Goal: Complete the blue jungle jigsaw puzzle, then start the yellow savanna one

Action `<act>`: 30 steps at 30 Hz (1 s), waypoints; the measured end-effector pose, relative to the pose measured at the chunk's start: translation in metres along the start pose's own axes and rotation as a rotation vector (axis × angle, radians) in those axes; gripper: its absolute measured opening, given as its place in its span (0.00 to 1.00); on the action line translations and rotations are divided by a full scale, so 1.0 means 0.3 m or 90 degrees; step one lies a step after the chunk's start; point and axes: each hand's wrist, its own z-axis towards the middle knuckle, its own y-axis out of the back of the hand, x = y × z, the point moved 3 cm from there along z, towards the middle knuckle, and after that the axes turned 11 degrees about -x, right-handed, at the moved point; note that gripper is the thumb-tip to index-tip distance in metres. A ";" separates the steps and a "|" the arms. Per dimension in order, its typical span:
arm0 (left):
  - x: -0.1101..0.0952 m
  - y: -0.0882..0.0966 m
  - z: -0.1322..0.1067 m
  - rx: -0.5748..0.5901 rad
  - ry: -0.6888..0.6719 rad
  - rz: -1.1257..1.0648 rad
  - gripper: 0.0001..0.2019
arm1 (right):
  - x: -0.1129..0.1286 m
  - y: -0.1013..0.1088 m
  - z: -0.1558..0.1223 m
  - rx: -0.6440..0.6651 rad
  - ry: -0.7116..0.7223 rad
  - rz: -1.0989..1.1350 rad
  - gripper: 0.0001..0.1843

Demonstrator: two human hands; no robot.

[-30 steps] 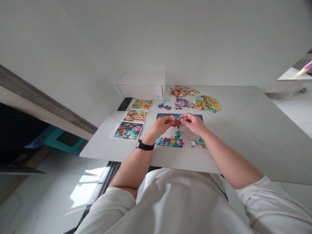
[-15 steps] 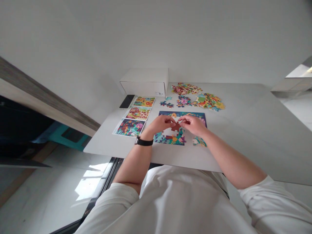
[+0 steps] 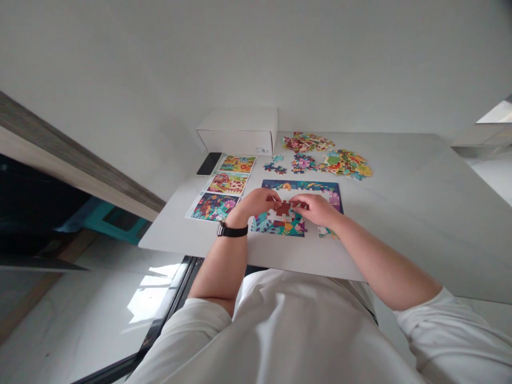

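Observation:
A reddish-brown jigsaw puzzle piece is between my two hands, over the open middle of a partly joined puzzle. My left hand pinches the piece at its left side, a black watch band on that wrist. At the piece's right side are the bent, closed fingers of my right hand. The puzzle's dark blue top border and its leafy, flowered lower part show around the hands. A few joined pieces lie by my right wrist, partly hidden under it.
Loose pieces lie behind the puzzle: a yellow-green pile, a pink-brown pile and smaller dark blue clusters. At the left lie picture sheets and a black phone. A white box stands against the wall.
Both hands have shifted slightly to the left with the brown piece, which now sits a little further left over the puzzle's open middle. The camera view has tilted slightly.

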 end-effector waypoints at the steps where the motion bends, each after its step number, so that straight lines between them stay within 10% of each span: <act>1: 0.007 0.012 -0.001 -0.009 0.001 0.003 0.11 | -0.001 0.001 0.000 -0.002 0.002 -0.005 0.15; 9: 0.042 0.070 -0.010 0.037 -0.010 0.085 0.18 | 0.008 -0.001 -0.003 0.003 0.004 -0.049 0.13; 19: -0.022 0.002 -0.008 0.078 -0.053 -0.037 0.16 | 0.014 -0.018 -0.004 0.013 -0.050 0.068 0.10; 30: -0.009 0.017 -0.006 0.004 -0.050 -0.178 0.18 | 0.086 -0.052 0.052 0.002 -0.138 0.078 0.11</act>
